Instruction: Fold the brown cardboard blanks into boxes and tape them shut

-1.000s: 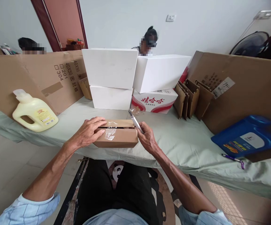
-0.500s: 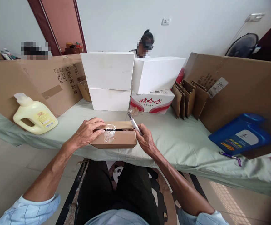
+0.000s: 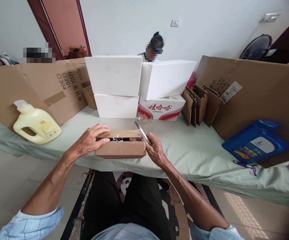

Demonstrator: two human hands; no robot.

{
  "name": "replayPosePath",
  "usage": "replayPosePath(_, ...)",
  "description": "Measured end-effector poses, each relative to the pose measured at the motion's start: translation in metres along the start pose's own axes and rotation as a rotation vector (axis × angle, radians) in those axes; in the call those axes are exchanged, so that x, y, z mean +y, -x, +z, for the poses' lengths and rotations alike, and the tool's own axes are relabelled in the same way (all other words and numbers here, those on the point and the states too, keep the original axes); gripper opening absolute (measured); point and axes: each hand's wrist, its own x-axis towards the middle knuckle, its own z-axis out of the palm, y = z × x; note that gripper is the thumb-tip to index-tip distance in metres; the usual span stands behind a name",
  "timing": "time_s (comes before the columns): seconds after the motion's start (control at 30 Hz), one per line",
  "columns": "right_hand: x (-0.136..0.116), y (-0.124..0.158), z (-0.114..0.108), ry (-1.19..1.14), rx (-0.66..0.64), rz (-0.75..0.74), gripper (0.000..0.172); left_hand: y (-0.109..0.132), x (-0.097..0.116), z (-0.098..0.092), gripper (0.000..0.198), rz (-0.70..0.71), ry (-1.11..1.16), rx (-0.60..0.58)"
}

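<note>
A small brown cardboard box [image 3: 121, 149] lies near the front edge of the cloth-covered table. Along its top runs a dark gap between the flaps, with a shiny scrap of clear tape [image 3: 117, 138] near the middle. My left hand [image 3: 93, 140] grips the box's left end, its fingers over the top and thumb at the near flap. In my right hand [image 3: 155, 148] is a grey-white utility knife [image 3: 141, 132], pointing up and away. That hand rests against the box's right end. The box's contents are too dark to make out.
White boxes [image 3: 113, 76] and a red-and-white carton [image 3: 160, 108] stand stacked at the back. A yellow jug [image 3: 37, 123] is on the left, a blue bottle [image 3: 256, 143] and a purple pen [image 3: 244, 165] on the right. Large cardboard panels [image 3: 256, 93] flank the table; a person [image 3: 155, 45] sits beyond.
The gap along the box's top has widened. The clear tape that spanned the near flap now shows only as a small piece at the gap. Both hands stay almost in place.
</note>
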Motion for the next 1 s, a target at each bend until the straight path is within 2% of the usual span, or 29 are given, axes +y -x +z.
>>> replayPosePath(0.23, 0.001, 0.0, 0.004, 0.01, 0.021, 0.012, 0.034, 0.0, 0.001, 0.0, 0.042, -0.059, 0.042, 0.001)
replayPosePath(0.57, 0.004, -0.006, 0.005, -0.008, 0.031, 0.029, 0.033, -0.003, 0.013, -0.007, 0.041, -0.169, 0.089, -0.084)
replayPosePath(1.0, -0.002, -0.012, 0.003, -0.099, -0.024, 0.1, 0.048, -0.006, 0.015, -0.005, 0.043, -0.193, 0.098, -0.112)
